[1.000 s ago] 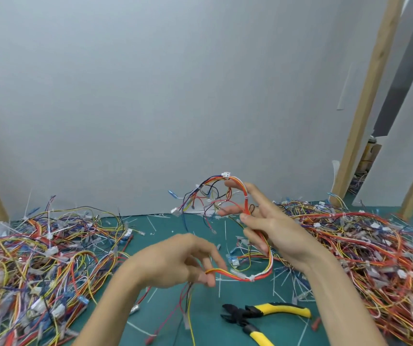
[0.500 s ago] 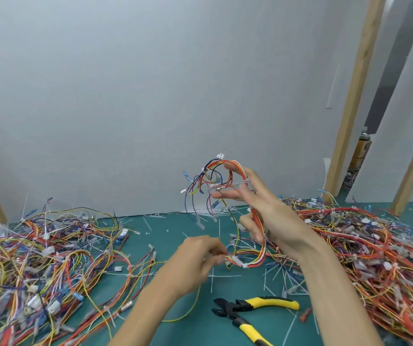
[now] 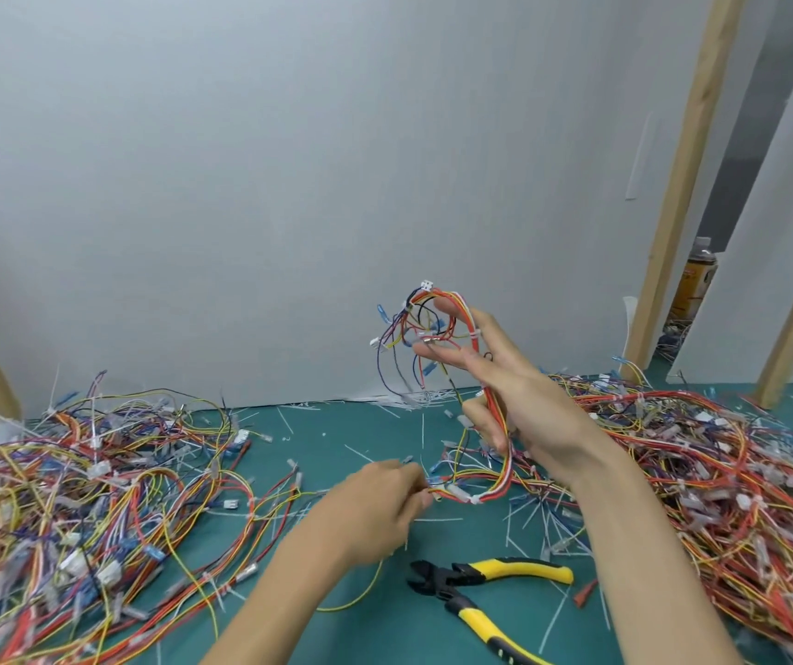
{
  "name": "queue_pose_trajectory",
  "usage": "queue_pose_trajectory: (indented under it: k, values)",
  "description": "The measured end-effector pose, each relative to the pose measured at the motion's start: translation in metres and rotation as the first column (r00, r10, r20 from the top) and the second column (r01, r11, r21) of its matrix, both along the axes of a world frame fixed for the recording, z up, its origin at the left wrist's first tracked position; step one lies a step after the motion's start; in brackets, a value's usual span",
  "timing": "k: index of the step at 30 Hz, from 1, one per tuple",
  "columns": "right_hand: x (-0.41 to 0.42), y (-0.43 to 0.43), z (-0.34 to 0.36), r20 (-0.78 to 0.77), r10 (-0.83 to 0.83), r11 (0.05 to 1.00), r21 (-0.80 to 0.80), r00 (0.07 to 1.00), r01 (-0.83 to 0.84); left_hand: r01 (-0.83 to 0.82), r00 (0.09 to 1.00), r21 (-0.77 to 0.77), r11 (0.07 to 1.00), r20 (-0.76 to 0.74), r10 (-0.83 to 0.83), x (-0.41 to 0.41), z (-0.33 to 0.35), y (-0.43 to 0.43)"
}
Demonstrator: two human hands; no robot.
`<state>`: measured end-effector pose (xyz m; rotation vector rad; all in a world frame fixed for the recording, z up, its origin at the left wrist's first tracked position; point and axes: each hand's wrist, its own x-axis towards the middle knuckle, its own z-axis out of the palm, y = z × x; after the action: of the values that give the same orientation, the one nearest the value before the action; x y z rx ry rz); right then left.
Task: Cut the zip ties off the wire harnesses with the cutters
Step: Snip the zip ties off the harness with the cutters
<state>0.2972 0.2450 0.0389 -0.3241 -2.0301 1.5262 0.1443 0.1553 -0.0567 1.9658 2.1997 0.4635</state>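
My right hand (image 3: 512, 395) holds up a looped wire harness (image 3: 437, 328) of red, orange and yellow wires, its lower fingers curled round the bundle and the upper fingers spread. White zip ties (image 3: 475, 334) bind the loop. My left hand (image 3: 380, 496) pinches the loop's lower end near a white tie (image 3: 461, 494). The yellow-handled cutters (image 3: 485, 592) lie on the green mat in front of me, jaws open, touched by neither hand.
A heap of loose wires (image 3: 73, 496) covers the mat (image 3: 337, 439) on the left, and a larger red-orange heap (image 3: 720, 472) fills the right. Cut tie scraps (image 3: 528, 515) litter the middle. A grey wall stands behind, with wooden posts (image 3: 677, 184) at the right.
My right hand lifted the harness loop higher and a little left. My left hand shifted right along the wires and now pinches the lower end.
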Motion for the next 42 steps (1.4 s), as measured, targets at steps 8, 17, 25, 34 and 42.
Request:
queue_pose_trajectory:
  k: [8, 17, 25, 34, 42]
  values:
    - [0.006, 0.005, -0.001, -0.273, 0.279, 0.899, -0.264, 0.92, -0.351, -0.1, 0.929, 0.098, 0.99, 0.365, 0.058, -0.022, 0.026, -0.009]
    - [0.006, 0.011, -0.011, -0.44, 0.47, 0.66, -0.4, 0.765, -0.636, 0.117, -0.031, 0.015, 0.993, 0.999, -0.012, -0.014, 0.037, -0.011]
    - [-0.004, 0.011, -0.021, 0.123, 0.506, 0.827, -0.351, 0.854, -0.439, -0.108, -0.463, 0.196, 0.975, 0.858, -0.224, -0.037, 0.052, -0.014]
    - [-0.018, 0.005, -0.043, 0.601, 0.311, 0.942, -0.093, 0.736, -0.323, -0.317, -0.539, 0.249, 0.915, 0.747, -0.389, -0.051, 0.056, -0.021]
    - [-0.019, -0.001, -0.05, 0.538, 0.272, 0.962, -0.118, 0.798, -0.248, -0.356, -0.56, 0.283, 0.891, 0.699, -0.446, -0.053, 0.053, -0.025]
